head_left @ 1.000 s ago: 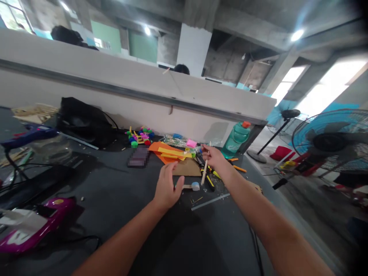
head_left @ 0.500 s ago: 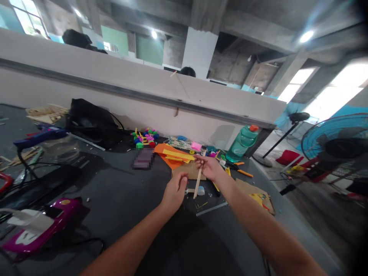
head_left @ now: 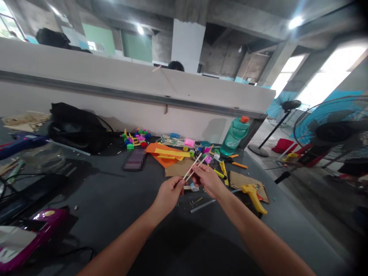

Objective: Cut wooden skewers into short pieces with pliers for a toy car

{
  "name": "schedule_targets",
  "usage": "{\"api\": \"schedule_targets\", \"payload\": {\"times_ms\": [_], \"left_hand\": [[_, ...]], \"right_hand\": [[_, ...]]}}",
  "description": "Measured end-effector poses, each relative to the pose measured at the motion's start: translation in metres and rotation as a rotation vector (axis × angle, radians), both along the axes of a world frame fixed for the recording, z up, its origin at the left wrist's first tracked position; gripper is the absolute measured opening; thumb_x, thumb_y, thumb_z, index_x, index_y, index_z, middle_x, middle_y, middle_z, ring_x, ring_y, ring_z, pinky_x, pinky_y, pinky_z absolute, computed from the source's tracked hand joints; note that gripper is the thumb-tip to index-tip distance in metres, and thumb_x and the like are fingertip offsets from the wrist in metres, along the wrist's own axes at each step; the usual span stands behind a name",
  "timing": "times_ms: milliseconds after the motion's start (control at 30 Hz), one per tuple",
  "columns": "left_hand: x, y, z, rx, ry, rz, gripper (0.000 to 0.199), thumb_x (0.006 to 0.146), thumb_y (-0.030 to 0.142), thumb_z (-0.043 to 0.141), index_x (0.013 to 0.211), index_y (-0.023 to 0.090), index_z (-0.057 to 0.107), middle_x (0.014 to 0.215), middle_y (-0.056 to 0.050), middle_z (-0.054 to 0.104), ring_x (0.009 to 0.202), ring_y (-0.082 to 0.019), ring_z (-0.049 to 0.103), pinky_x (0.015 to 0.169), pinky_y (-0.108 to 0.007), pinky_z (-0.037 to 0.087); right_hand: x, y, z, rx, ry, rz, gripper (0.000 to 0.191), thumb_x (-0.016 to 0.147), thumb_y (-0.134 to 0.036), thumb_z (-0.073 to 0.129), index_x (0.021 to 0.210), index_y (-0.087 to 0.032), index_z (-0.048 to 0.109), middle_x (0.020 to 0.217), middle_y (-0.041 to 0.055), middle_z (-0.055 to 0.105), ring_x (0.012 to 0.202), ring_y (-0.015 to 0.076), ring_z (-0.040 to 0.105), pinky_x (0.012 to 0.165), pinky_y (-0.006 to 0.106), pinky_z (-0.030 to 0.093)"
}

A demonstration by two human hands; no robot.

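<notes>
Two thin pale wooden sticks (head_left: 192,167) slant side by side between my hands, over the dark table. My left hand (head_left: 170,191) pinches their lower ends between thumb and fingers. Higher up the sticks, my right hand (head_left: 207,178) closes on them, its fingertips partly hidden. Behind the hands lie brown cardboard (head_left: 175,169) and orange and yellow paper (head_left: 161,151). Just below the hands are a roll of tape (head_left: 194,187) and a clear glue stick (head_left: 202,206).
A yellow glue gun (head_left: 254,197) rests on the right, near orange-handled pliers (head_left: 238,165). A green bottle (head_left: 234,135) stands at the back. On the left are a black bag (head_left: 77,128), a phone (head_left: 134,160) and a magenta power strip (head_left: 47,234).
The sticks have swung from hanging down by my right hand to slanting up between both hands, and my left hand has closed on their lower ends. The view has shifted right, showing the yellow glue gun.
</notes>
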State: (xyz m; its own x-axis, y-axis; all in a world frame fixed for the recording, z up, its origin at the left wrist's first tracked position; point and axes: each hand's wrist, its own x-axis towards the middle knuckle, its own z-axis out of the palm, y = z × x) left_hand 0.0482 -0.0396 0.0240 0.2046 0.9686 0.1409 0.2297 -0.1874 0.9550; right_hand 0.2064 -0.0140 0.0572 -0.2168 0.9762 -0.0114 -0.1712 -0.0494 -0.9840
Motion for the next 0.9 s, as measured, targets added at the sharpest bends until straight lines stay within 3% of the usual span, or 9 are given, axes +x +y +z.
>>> {"api": "schedule_targets", "payload": {"times_ms": [100, 233, 300, 400, 467, 533, 633, 733, 900], "left_hand": [[-0.003, -0.003, 0.004, 0.136, 0.154, -0.047, 0.031, 0.089, 0.036, 0.042, 0.070, 0.019, 0.059, 0.059, 0.000, 0.056, 0.056, -0.014, 0.050, 0.054, -0.023, 0.033], [-0.006, -0.003, 0.005, 0.115, 0.202, -0.068, 0.025, 0.088, 0.037, 0.045, 0.079, 0.020, 0.062, 0.070, -0.002, 0.063, 0.063, -0.016, 0.055, 0.056, -0.023, 0.032], [-0.008, 0.001, 0.006, 0.087, 0.140, 0.066, 0.025, 0.085, 0.037, 0.051, 0.069, 0.019, 0.057, 0.060, 0.000, 0.055, 0.055, -0.014, 0.049, 0.052, -0.022, 0.030], [-0.015, 0.011, 0.008, -0.082, -0.180, 0.260, 0.033, 0.080, 0.039, 0.053, 0.056, 0.020, 0.041, 0.046, 0.006, 0.035, 0.040, -0.009, 0.032, 0.041, -0.021, 0.022], [-0.020, 0.018, 0.008, -0.233, -0.430, 0.272, 0.038, 0.078, 0.040, 0.054, 0.053, 0.021, 0.032, 0.043, 0.009, 0.026, 0.035, -0.006, 0.022, 0.036, -0.020, 0.019], [-0.024, 0.023, 0.007, -0.315, -0.576, 0.245, 0.042, 0.075, 0.040, 0.057, 0.052, 0.022, 0.027, 0.041, 0.010, 0.023, 0.034, -0.005, 0.022, 0.034, -0.019, 0.020], [-0.026, 0.027, 0.004, -0.348, -0.621, 0.246, 0.043, 0.073, 0.041, 0.061, 0.051, 0.021, 0.030, 0.040, 0.010, 0.026, 0.035, -0.005, 0.025, 0.034, -0.017, 0.024], [-0.026, 0.028, 0.003, -0.354, -0.640, 0.272, 0.045, 0.072, 0.044, 0.064, 0.052, 0.020, 0.031, 0.040, 0.011, 0.027, 0.034, -0.003, 0.022, 0.033, -0.016, 0.019], [-0.026, 0.029, 0.004, -0.320, -0.650, 0.287, 0.045, 0.073, 0.043, 0.062, 0.049, 0.018, 0.034, 0.039, 0.010, 0.028, 0.032, -0.002, 0.018, 0.033, -0.016, 0.012]], "right_hand": [[0.003, -0.006, -0.003, 0.017, -0.113, 0.051, 0.035, 0.071, -0.051, 0.067, 0.078, -0.017, 0.061, 0.058, -0.0028, 0.056, 0.049, 0.0098, 0.051, 0.046, 0.023, 0.045], [0.003, 0.004, 0.002, 0.092, -0.369, 0.130, 0.030, 0.079, -0.047, 0.058, 0.086, -0.018, 0.060, 0.069, 0.0015, 0.064, 0.064, 0.0155, 0.063, 0.062, 0.031, 0.053], [0.010, 0.025, 0.010, 0.147, -0.565, 0.131, 0.022, 0.082, -0.038, 0.058, 0.093, -0.019, 0.062, 0.082, 0.0033, 0.069, 0.077, 0.0174, 0.065, 0.071, 0.032, 0.053], [0.033, 0.076, 0.022, 0.241, -0.921, -0.004, 0.020, 0.089, -0.027, 0.051, 0.105, -0.020, 0.061, 0.109, 0.0067, 0.065, 0.101, 0.0209, 0.059, 0.084, 0.035, 0.048], [0.049, 0.112, 0.025, 0.276, -1.180, -0.080, 0.022, 0.091, -0.027, 0.051, 0.108, -0.018, 0.060, 0.119, 0.0107, 0.059, 0.109, 0.0247, 0.054, 0.088, 0.040, 0.046], [0.061, 0.142, 0.022, 0.298, -1.416, -0.093, 0.030, 0.090, -0.031, 0.055, 0.116, -0.017, 0.055, 0.120, 0.0094, 0.056, 0.103, 0.0227, 0.057, 0.086, 0.043, 0.048], [0.065, 0.176, 0.009, 0.315, -1.697, -0.050, 0.032, 0.090, -0.032, 0.055, 0.118, -0.017, 0.054, 0.118, 0.0085, 0.056, 0.099, 0.0213, 0.058, 0.083, 0.042, 0.051], [0.058, 0.199, -0.005, 0.320, -1.875, 0.007, 0.032, 0.090, -0.032, 0.055, 0.118, -0.016, 0.054, 0.118, 0.0086, 0.056, 0.099, 0.0216, 0.059, 0.082, 0.042, 0.051], [0.061, 0.215, -0.017, 0.332, -2.024, 0.064, 0.032, 0.090, -0.032, 0.055, 0.118, -0.016, 0.054, 0.118, 0.0087, 0.056, 0.099, 0.0214, 0.059, 0.082, 0.042, 0.051]]}}
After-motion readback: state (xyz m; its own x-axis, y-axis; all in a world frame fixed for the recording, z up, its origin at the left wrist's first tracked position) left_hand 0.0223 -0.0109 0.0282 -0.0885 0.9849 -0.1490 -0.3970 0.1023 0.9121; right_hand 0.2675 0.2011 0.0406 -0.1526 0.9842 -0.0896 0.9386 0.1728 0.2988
